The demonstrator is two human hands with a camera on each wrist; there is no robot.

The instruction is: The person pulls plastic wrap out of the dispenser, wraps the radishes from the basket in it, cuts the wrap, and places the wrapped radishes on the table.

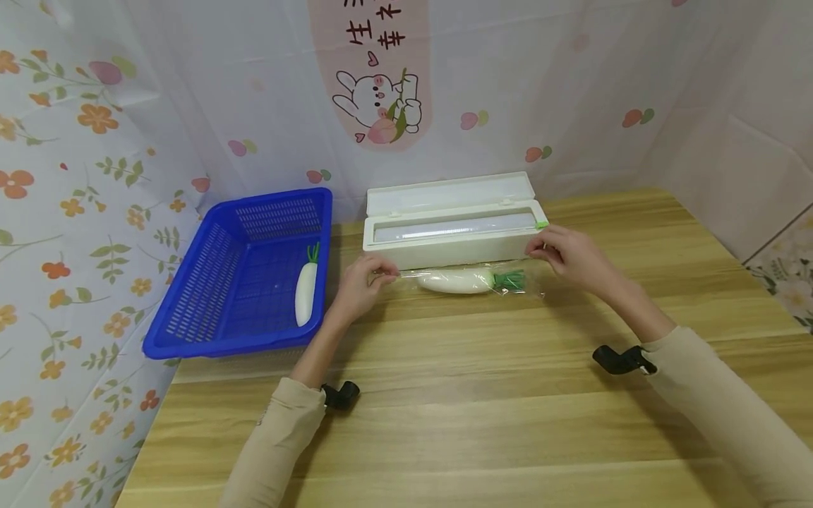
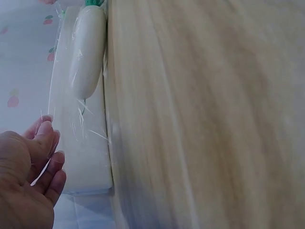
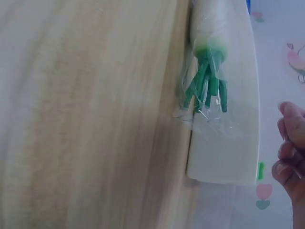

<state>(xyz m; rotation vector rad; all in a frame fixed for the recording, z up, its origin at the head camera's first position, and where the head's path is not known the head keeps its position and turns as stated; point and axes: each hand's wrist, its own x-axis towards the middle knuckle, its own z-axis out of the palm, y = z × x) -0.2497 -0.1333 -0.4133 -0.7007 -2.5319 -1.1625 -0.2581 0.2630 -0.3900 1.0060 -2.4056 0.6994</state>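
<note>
A white radish [image 1: 456,281] with green leaf stubs [image 3: 207,88] lies in clear plastic wrap [image 1: 532,292] in front of a white wrap box [image 1: 444,248]. My left hand [image 1: 363,283] pinches the left end of the wrap between thumb and fingers, beyond the radish's thin root tip [image 2: 84,106]. At the other end, my right hand [image 1: 571,257] has its thumb and fingertips together at the wrap's far right corner, near the box's right end. The box's lid [image 1: 451,193] stands raised, and a shiny roll [image 1: 454,228] shows inside.
A blue basket [image 1: 238,346] stands on the left of the wooden table [image 1: 470,409], with another white radish [image 1: 305,295] along its right side. Behind the box hangs a printed curtain [image 1: 508,77]. A small green piece [image 1: 542,225] sits at the box's right end.
</note>
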